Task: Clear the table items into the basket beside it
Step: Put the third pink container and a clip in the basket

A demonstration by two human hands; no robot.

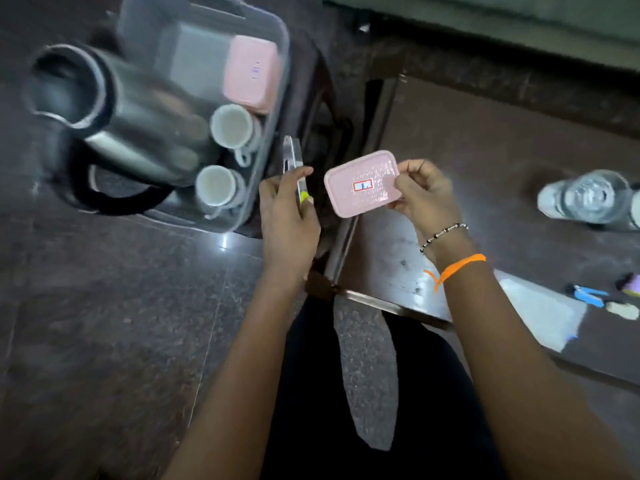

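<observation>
1. The right hand pinches a pink rectangular plastic lid above the table's left edge.
2. The left hand is closed on a steel, yellow-handled utensil beside the clear plastic basket.

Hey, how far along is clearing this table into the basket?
Partway. Already in the clear basket: a steel kettle, two white cups, a pink box. In hand: the left hand holds a knife, the right hand a pink lid. Left on the table: a glass, small items.
</observation>
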